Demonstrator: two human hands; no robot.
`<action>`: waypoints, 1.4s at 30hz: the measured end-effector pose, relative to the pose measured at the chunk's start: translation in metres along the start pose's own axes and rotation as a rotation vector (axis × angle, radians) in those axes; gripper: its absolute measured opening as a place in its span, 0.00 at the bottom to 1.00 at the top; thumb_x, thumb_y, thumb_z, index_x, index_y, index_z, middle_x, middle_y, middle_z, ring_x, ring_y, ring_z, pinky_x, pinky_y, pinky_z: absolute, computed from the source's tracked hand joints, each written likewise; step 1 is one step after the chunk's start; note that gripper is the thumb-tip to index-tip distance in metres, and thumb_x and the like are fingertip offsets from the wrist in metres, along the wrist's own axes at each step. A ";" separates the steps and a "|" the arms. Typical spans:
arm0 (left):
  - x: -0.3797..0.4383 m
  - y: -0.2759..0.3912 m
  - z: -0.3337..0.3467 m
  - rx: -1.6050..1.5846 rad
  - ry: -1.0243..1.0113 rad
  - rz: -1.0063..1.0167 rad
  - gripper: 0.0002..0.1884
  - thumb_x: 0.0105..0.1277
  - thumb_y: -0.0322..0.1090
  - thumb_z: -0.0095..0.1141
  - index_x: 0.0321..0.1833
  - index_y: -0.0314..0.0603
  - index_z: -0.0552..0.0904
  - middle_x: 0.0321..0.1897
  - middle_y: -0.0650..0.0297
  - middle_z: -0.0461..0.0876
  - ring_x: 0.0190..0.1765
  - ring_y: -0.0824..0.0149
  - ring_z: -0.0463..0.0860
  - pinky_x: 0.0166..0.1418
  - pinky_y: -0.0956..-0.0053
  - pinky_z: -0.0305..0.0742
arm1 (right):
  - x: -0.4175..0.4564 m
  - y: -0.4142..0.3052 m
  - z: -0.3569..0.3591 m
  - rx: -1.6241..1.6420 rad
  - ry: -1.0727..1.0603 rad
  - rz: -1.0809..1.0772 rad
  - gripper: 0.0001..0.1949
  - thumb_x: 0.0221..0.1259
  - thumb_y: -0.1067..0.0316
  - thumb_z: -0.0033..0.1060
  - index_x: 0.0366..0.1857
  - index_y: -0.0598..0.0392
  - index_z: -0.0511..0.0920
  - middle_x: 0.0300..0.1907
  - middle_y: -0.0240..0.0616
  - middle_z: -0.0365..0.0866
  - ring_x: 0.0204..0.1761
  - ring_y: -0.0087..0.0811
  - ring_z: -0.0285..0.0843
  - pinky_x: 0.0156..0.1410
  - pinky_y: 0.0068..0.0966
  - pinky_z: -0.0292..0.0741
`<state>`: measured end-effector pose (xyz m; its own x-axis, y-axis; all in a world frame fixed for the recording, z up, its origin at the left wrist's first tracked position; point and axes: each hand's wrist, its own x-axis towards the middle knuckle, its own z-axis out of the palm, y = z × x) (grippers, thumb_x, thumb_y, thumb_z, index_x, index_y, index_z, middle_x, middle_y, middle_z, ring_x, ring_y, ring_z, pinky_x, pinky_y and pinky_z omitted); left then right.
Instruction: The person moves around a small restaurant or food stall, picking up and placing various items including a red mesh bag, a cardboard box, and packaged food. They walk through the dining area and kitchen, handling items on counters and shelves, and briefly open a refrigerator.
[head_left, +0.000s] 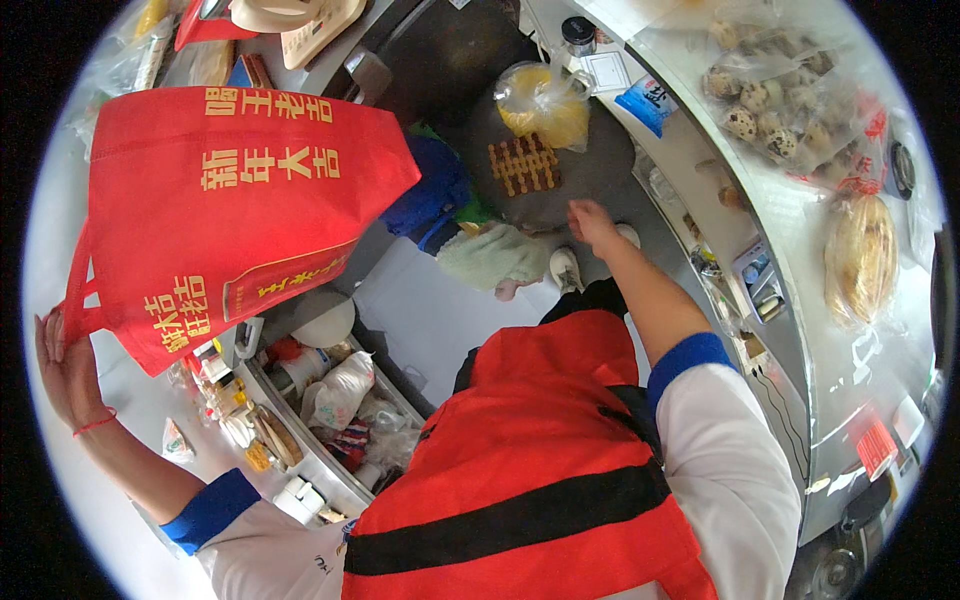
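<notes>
A red shopping bag (255, 210) with yellow printed characters fills the upper left, tilted on its side. At its handles, on the far left, is my left hand (71, 367), with a red string round the wrist; the fingers are partly behind the handle loop. My right hand (589, 223) is near the centre right, half curled, with nothing seen in it. Beyond that hand lie a slatted brown block (523, 163) and a clear bag of something yellow (551, 109) on a dark round surface. A pale green cloth (491, 256) hangs beside a blue cloth (431, 187).
On the right, a curved metal counter (832, 375) bears a bag of speckled quail eggs (780, 112) and a plastic-wrapped item (861, 259). Below it is a shelf with a blue packet (646, 103). An open drawer (397, 397) at lower left holds plastic bags and containers.
</notes>
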<state>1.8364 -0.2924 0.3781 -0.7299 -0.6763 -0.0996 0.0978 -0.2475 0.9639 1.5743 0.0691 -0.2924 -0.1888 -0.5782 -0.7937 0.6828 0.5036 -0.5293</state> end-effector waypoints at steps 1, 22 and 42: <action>0.001 -0.004 0.003 0.000 0.041 0.028 0.06 0.71 0.27 0.40 0.39 0.30 0.70 0.29 0.61 0.69 0.33 0.72 0.69 0.49 0.77 0.68 | -0.012 0.018 -0.005 0.110 0.073 0.057 0.16 0.64 0.54 0.50 0.48 0.52 0.71 0.37 0.33 0.76 0.34 0.26 0.73 0.38 0.23 0.73; 0.052 -0.231 0.116 -0.288 0.137 -0.132 0.10 0.68 0.31 0.45 0.27 0.43 0.67 0.17 0.72 0.58 0.24 0.75 0.59 0.37 0.78 0.59 | -0.241 0.186 -0.066 0.230 0.450 0.204 0.14 0.62 0.61 0.48 0.49 0.53 0.71 0.42 0.39 0.77 0.38 0.30 0.75 0.41 0.24 0.75; 0.045 -0.359 0.068 -0.109 0.224 -0.229 0.07 0.65 0.29 0.49 0.27 0.40 0.73 0.23 0.64 0.75 0.31 0.69 0.75 0.41 0.76 0.70 | -0.264 0.143 -0.084 0.060 0.489 0.212 0.15 0.62 0.59 0.49 0.49 0.53 0.72 0.43 0.38 0.77 0.42 0.30 0.76 0.45 0.26 0.74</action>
<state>1.7225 -0.1869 0.0444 -0.5760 -0.7270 -0.3737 0.0288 -0.4750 0.8795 1.6626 0.3481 -0.1836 -0.3393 -0.0937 -0.9360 0.7783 0.5309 -0.3353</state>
